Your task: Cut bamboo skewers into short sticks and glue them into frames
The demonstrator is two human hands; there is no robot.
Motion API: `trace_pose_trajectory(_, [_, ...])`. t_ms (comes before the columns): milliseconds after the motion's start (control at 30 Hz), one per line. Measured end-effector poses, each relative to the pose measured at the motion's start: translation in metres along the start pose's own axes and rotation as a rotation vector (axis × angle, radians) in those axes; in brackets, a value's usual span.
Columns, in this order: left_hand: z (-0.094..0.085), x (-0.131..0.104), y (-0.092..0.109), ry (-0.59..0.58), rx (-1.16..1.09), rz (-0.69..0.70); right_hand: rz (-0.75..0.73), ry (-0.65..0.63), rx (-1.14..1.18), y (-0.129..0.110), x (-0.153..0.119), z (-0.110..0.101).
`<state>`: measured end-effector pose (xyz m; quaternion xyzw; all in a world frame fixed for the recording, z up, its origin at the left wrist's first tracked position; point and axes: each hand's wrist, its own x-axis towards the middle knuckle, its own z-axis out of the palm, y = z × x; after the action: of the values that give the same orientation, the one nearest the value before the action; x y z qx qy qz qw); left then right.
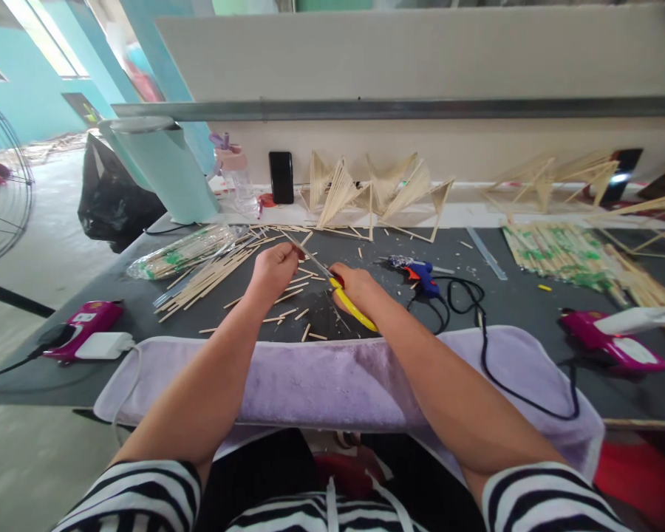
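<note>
My right hand [355,284] is closed round the yellow handles of a pair of scissors [360,314], whose long metal blades point up and to the left. The blades reach past the fingers of my left hand [277,270]. That hand is closed at the fingertips, and whatever lies between them is too small or hidden to make out. Short cut pieces of wooden stick [302,314] lie scattered under and between both hands. Left of my left hand, longer thin wooden sticks [205,281] lie in a loose pile.
A blue glue gun [415,273] with a black cord lies right of my right hand. Stick frameworks [343,196] stand along the back beside a phone [281,177]. Bundled sticks [559,255] lie right; a jug [160,166] stands left. A purple cloth [332,377] covers the front edge.
</note>
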<state>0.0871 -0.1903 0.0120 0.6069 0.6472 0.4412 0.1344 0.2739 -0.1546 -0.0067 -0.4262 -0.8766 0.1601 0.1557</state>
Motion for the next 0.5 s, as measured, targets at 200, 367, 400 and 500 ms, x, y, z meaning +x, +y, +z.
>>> trace_pose_trajectory(200, [-0.0025,-0.0021,0.0042,0.032,0.087,0.05,0.015,-0.002,0.026,-0.0035,0.0003,-0.0003])
trace_pose_trajectory(367, [-0.0017,-0.0013,0.0039,0.038,0.025,0.042,0.014,0.02,0.053,-0.0031,0.0005,0.0003])
trace_pose_trajectory(400, [-0.0005,-0.0007,0.0026,0.02,-0.026,0.014,0.017,0.017,0.053,-0.0023,0.0006,0.0005])
trace_pose_trajectory(500, [0.0027,0.0011,-0.001,-0.05,-0.204,-0.091,0.018,0.001,0.046,0.0004,0.0009,0.0011])
